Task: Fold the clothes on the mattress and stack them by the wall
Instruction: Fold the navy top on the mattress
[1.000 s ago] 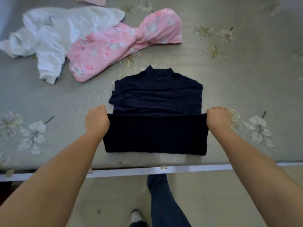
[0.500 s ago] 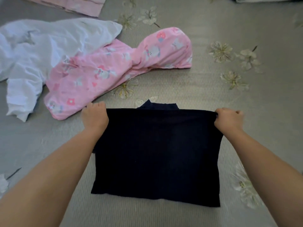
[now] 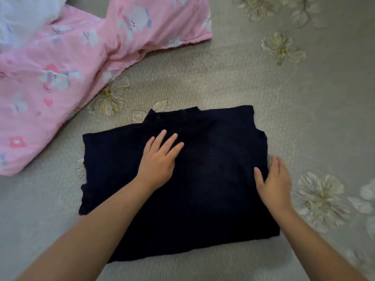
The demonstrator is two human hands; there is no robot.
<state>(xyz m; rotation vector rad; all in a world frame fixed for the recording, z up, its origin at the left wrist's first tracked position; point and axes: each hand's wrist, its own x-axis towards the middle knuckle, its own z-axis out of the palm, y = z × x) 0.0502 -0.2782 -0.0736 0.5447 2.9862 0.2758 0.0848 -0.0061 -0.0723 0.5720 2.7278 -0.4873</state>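
Observation:
A dark navy top (image 3: 213, 179) lies folded in half on the grey flowered mattress (image 3: 304, 110), its collar peeking out at the far edge. My left hand (image 3: 159, 159) rests flat on the middle of it, fingers spread. At the garment's right edge sits my right hand (image 3: 273, 179), palm down and fingers apart, partly on the cloth and partly on the mattress. Neither hand holds anything.
A crumpled pink printed garment (image 3: 85, 63) lies at the upper left, close to the navy top's far left corner. A white garment (image 3: 22, 17) shows at the top left corner behind it. Bare mattress stretches to the right and far right.
Both hands carried the navy top's near hem up to the collar, let go of it, and now lie flat on the folded cloth. The view has moved closer.

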